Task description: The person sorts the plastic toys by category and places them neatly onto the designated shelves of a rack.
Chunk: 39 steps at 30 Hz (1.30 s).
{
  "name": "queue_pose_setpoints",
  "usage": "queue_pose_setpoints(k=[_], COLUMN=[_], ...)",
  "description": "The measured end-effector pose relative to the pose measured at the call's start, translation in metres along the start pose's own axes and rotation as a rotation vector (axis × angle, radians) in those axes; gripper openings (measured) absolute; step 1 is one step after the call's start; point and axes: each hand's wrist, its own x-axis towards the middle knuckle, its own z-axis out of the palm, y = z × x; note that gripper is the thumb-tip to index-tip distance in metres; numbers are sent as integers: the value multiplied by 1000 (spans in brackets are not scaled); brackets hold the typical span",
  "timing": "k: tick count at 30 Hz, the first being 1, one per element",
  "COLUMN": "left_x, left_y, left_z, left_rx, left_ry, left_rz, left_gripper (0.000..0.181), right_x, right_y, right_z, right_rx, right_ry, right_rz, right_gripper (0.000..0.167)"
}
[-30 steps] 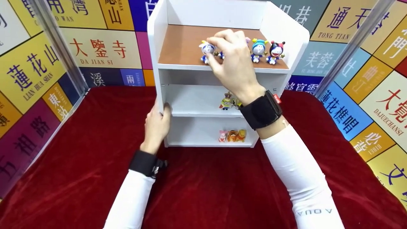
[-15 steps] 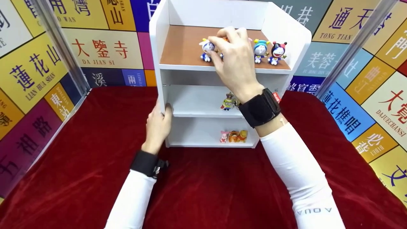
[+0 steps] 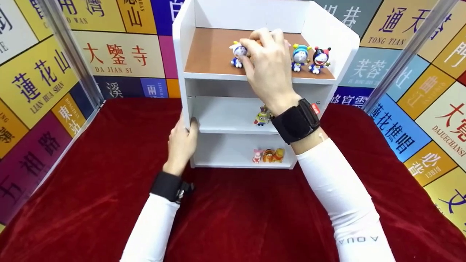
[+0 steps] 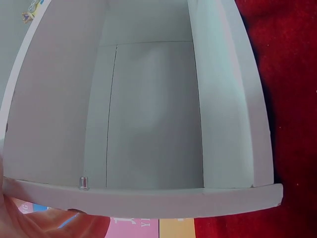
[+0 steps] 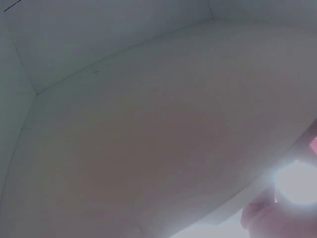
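A small white three-level shelf unit (image 3: 315, 78) stands with its top board brown. My left hand (image 3: 182, 143) grips its left side panel, thumb on the inner side, fingers outside. In the left wrist view, the fingers (image 4: 74, 225) show behind the panel edge. On the top board, my right hand (image 3: 271, 69) has thumb and index finger at the head of the leftmost Doraemon figurine (image 3: 237, 62), seeming to pinch it. To the right stand a Doraemon figurine with a teal hat (image 3: 300, 58) and one with a red-and-black hood (image 3: 320, 60). The hand hides whatever stands between.
A Minion figurine (image 3: 261, 118) stands on the middle shelf, partly behind the right wrist. Piglet (image 3: 257, 156), Tigger (image 3: 268, 156) and Pooh (image 3: 279, 155) figurines sit on the bottom shelf. Dark red cloth (image 3: 233, 214) lies beneath; printed panels (image 3: 120, 54) surround it.
The view has shifted slightly. My right thumb and index finger have drawn a little to the right at the leftmost figurine. The left hand keeps its grip on the shelf unit.
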Motion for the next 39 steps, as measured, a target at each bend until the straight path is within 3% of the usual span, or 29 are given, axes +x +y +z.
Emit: queue_pose_setpoints(k=[33,39], left_x=[1,1], left_y=[-3,-5], left_z=[2,1], left_rx=[-4,9], left_ry=[-3,-11], left_rz=[3,-17], left_gripper=[53,55], right_x=[0,-17], right_y=[0,-2], right_z=[1,-6], right_rx=[56,130], right_ry=[-3,94], right_rz=[17,-17], right_gripper=[33,41])
